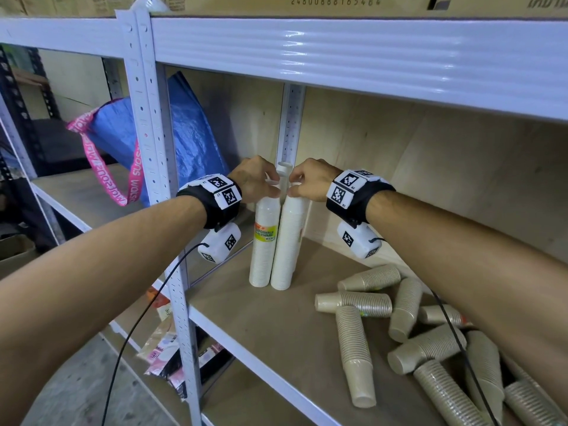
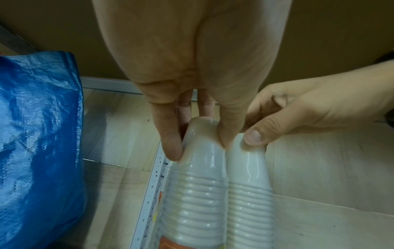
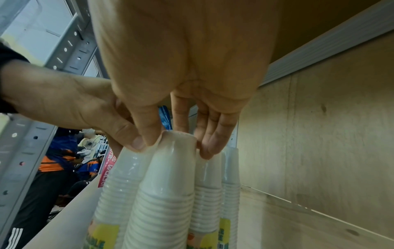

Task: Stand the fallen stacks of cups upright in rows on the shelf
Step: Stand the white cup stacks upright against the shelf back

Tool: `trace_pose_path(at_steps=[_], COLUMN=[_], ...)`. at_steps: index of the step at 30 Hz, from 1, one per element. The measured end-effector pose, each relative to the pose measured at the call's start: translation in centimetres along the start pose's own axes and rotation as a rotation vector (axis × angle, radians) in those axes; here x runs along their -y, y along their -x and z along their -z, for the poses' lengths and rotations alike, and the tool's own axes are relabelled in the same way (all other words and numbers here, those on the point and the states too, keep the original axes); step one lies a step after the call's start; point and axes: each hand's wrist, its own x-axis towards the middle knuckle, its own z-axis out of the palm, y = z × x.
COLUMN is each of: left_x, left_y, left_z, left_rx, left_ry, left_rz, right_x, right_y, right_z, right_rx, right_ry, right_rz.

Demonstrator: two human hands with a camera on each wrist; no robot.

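Observation:
Two white cup stacks in plastic wrap stand upright side by side near the back left corner of the shelf board (image 1: 276,327). My left hand (image 1: 270,187) pinches the top of the left white stack (image 1: 265,241), thumb and fingers around its top cup (image 2: 198,151). My right hand (image 1: 293,187) grips the top of the right white stack (image 1: 289,241) the same way (image 3: 170,168). Two more white stacks (image 3: 208,176) stand right behind them. Several beige cup stacks (image 1: 355,348) lie fallen in a heap at the right front of the shelf.
A blue woven bag (image 1: 190,133) with a pink strap leans on the neighbouring shelf bay at left. A perforated steel post (image 1: 159,149) separates the bays. The upper shelf beam (image 1: 368,56) hangs low overhead. Packets (image 1: 166,348) lie on the lower shelf. Bare board lies in front of the white stacks.

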Motion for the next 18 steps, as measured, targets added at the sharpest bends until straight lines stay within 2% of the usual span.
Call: trace_pose_path(at_steps=[5, 14, 18], left_x=[-0.11, -0.18, -0.01], left_y=[0.22, 0.19, 0.12], left_z=[0.1, 0.07, 0.05], left_rx=[-0.001, 0.015, 0.017], left_ry=[-0.003, 0.003, 0.015], left_rz=[-0.004, -0.003, -0.003], right_x=[0.18, 0.18, 0.15], right_y=[-0.19, -0.32, -0.18], right_z=[0.17, -0.02, 0.2], right_rx=[0.045, 0.015, 0.067], right_ry=[0.029, 0.042, 0.054], right_rz=[0.032, 0.028, 0.046])
